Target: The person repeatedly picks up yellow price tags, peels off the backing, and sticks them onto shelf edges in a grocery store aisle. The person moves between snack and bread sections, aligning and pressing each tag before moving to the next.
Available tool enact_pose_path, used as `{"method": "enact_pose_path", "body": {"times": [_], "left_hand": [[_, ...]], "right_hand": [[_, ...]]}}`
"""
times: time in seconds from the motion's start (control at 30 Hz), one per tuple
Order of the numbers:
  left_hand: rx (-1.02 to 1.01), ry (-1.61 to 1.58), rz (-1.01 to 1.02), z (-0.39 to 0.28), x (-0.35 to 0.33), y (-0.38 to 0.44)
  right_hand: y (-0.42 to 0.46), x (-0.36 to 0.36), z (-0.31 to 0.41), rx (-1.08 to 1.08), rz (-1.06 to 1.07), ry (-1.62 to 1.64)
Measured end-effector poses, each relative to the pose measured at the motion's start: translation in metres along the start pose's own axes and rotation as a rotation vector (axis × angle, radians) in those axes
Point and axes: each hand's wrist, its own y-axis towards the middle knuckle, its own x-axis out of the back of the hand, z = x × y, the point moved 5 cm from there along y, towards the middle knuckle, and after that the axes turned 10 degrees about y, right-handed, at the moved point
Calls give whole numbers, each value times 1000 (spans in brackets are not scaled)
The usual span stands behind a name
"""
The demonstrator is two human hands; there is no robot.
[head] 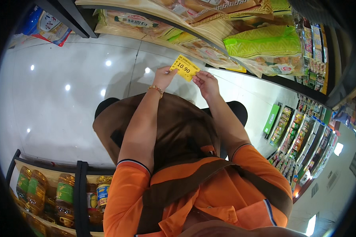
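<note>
A yellow price tag [184, 68] with black print is held out over the floor, tilted, between both hands. My left hand [164, 77] pinches its left edge between thumb and fingers; a beaded bracelet [156, 89] is on that wrist. My right hand [206, 83] grips the tag's lower right corner with its fingertips. Just beyond the tag is a low shelf with bagged food [209, 53]. A green and clear bag of packaged food [264, 44] lies on the shelf above, to the right of the hands. A brown apron [184, 127] covers my lap.
Wooden shelves with black edges [219, 26] run across the top. Bottles of cooking oil [66, 189] stand on a shelf at the lower left. A blue and red bag [47, 26] sits at the upper left. Racks of small packets [295, 130] stand at the right. Glossy floor tiles [77, 74] reflect lights.
</note>
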Motion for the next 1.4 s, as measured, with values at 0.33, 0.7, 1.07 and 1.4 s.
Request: {"method": "enact_pose_path", "body": {"times": [0.33,0.7,1.07,1.4], "left_hand": [[29,46,-104,76,-30,46],[-142,220,-345,100,-16,106],[-166,222,-267,77,-47,126],[-185,218,-295,70,-47,132]], "right_hand": [[91,50,-45,148,-2,-116],[169,73,-42,189,223,-133],[186,83,-46,229,219,-111],[193,86,-50,290,154,-84]]}}
